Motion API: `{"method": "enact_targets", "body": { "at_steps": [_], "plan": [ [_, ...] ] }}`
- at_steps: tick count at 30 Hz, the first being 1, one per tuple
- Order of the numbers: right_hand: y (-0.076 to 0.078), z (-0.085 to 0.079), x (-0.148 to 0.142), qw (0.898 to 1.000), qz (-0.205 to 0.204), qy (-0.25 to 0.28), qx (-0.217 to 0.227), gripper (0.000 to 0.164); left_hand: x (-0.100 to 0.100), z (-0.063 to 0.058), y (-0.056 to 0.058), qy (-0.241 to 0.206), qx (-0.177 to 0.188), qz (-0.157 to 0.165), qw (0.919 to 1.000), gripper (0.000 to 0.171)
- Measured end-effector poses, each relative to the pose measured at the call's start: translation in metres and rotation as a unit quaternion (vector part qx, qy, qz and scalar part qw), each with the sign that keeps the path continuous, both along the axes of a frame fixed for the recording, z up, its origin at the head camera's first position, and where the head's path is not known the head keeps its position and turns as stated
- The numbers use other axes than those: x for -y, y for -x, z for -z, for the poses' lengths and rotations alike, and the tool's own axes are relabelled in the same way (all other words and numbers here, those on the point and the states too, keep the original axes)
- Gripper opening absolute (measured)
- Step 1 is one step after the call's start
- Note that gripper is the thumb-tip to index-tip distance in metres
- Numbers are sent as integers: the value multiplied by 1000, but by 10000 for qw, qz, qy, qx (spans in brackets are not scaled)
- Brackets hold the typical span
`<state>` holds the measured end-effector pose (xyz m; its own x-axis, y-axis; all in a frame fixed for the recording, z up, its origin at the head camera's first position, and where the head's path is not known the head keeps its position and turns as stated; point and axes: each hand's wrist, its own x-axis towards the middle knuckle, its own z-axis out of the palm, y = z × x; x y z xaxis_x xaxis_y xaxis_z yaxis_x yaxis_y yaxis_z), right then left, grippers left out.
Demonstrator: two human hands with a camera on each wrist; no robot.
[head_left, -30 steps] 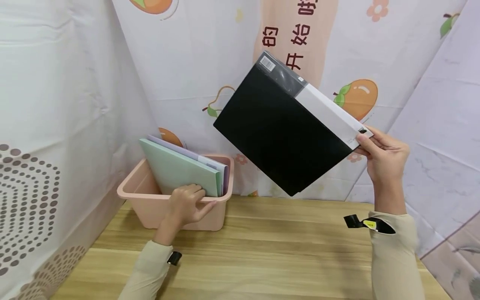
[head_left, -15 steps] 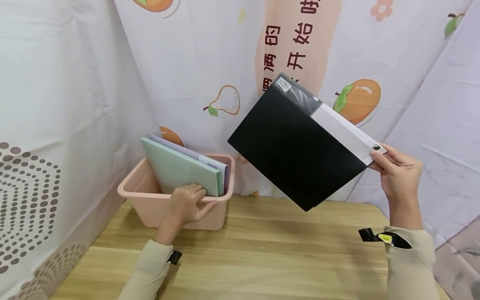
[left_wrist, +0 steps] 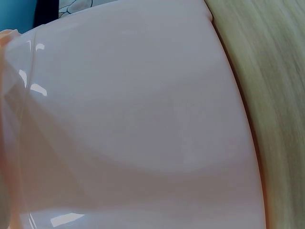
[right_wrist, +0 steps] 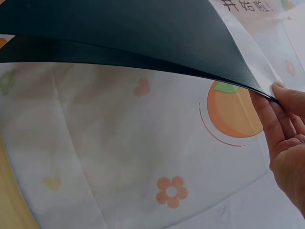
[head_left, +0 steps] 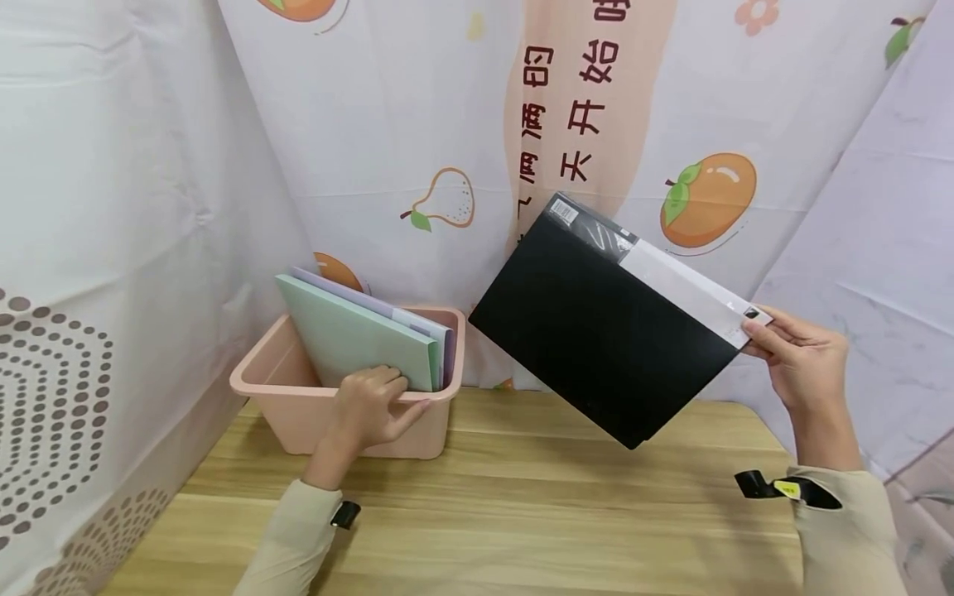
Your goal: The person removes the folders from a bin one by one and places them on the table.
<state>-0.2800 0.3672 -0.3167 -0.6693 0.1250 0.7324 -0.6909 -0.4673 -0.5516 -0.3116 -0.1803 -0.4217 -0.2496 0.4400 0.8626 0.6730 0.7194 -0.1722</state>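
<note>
In the head view my right hand (head_left: 808,360) pinches a black folder (head_left: 604,331) by one end of its spine, thumb on the near side and fingers behind. The folder hangs tilted above the table, its spine bearing a white label strip and a barcode sticker. The right wrist view shows the folder's black covers (right_wrist: 143,33) slightly apart at the edge. My left hand (head_left: 368,406) grips the front rim of a pink plastic bin (head_left: 298,406), fingers curled over it beside a mint-green folder (head_left: 350,331). Behind that leans a purple folder (head_left: 447,348).
The bin stands at the back left of a wooden table (head_left: 522,505). A white curtain (head_left: 373,108) with fruit prints and lettering hangs behind the table. Another white curtain (head_left: 112,182) with dotted patterns borders the left side.
My right hand has lowered the black folder and moved it to the right, away from the bin. The left hand and the bin have stayed in place.
</note>
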Motion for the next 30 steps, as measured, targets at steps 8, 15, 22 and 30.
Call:
{"method": "enact_targets", "body": {
  "at_steps": [8,15,22,30],
  "plan": [
    [1,6,2,9983,22,-508,293,38,2,-2,-6,-1,150,-151,9998,61],
    [0,11,4,9938,173,-948,558,39,0,-3,-5,-25,105,-63,9999,60],
    [2,15,5,9875,204,-1392,706,36,-1,-2,-5,2,111,-85,9999,61],
    [4,19,8,9747,253,-1975,1016,36,0,-3,-4,30,104,-95,9999,60]
  ]
}}
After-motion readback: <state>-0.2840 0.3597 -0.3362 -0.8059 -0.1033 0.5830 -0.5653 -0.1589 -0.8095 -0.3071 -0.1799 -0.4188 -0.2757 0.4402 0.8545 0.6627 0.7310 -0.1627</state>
